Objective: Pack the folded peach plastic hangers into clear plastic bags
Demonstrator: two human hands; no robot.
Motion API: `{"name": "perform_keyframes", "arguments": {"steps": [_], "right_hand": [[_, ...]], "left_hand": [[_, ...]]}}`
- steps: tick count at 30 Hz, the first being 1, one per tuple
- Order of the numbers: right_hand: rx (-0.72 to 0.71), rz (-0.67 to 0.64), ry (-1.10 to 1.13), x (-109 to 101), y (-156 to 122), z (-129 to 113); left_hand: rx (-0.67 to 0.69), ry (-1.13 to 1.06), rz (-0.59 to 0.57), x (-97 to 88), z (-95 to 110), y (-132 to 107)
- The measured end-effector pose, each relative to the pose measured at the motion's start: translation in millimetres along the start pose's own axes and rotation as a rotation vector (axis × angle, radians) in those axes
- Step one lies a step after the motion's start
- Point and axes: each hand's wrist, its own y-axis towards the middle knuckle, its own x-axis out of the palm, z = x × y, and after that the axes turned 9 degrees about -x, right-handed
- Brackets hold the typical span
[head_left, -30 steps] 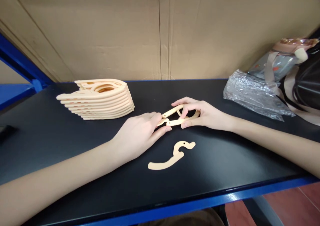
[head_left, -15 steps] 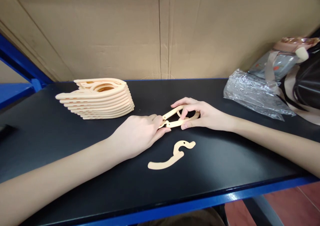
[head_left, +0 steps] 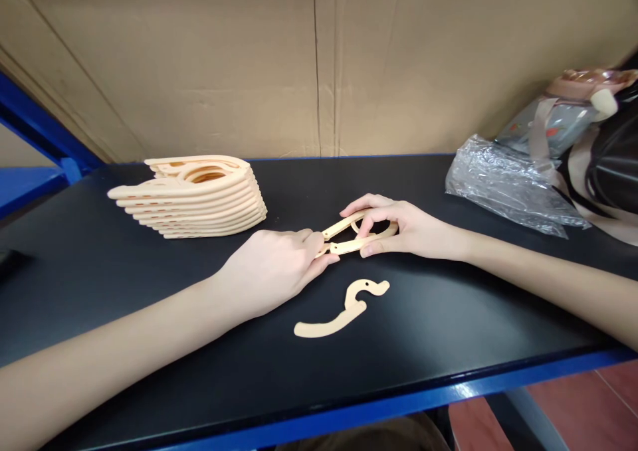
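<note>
Between my hands, just above the table, is a cream plastic folding hanger (head_left: 343,246) with two curved arms. My left hand (head_left: 279,265) pinches its left end, where a small piece is mostly hidden under the fingers. Thumb and fingers of my right hand (head_left: 399,228) are closed around the rounded right end. Nearer to me on the tabletop lies a loose cream hanger hook (head_left: 353,295), joined or overlapping with a curved arm piece (head_left: 326,326); neither hand touches them.
A neat stack of cream folded hangers (head_left: 194,202) stands at the back left. On the right lie crumpled clear plastic wrap (head_left: 503,185), a strapped drinking bottle (head_left: 563,122) and a dark bag (head_left: 615,165). Cardboard (head_left: 224,66) backs the black table (head_left: 199,384), which has a blue front edge.
The small piece at my left fingertips has shifted slightly left, further under the fingers. Both hands keep their grip and hardly move; the view has shifted a little.
</note>
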Motion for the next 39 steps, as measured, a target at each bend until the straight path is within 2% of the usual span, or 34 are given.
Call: {"name": "perform_keyframes", "arguments": {"steps": [13, 23, 39], "right_hand": [[0.001, -0.003, -0.026, 0.2, 0.1, -0.6], [-0.009, -0.017, -0.002, 0.1, 0.3, 0.3], [0.012, -0.017, -0.064, -0.7, -0.1, 2.9]], "left_hand": [[0.027, 0.005, 0.076, 2.4, 0.7, -0.9], [0.061, 0.048, 0.239, 1.0, 3.2, -2.9], [0.122, -0.020, 0.260, 2.0, -0.6, -2.1]]}}
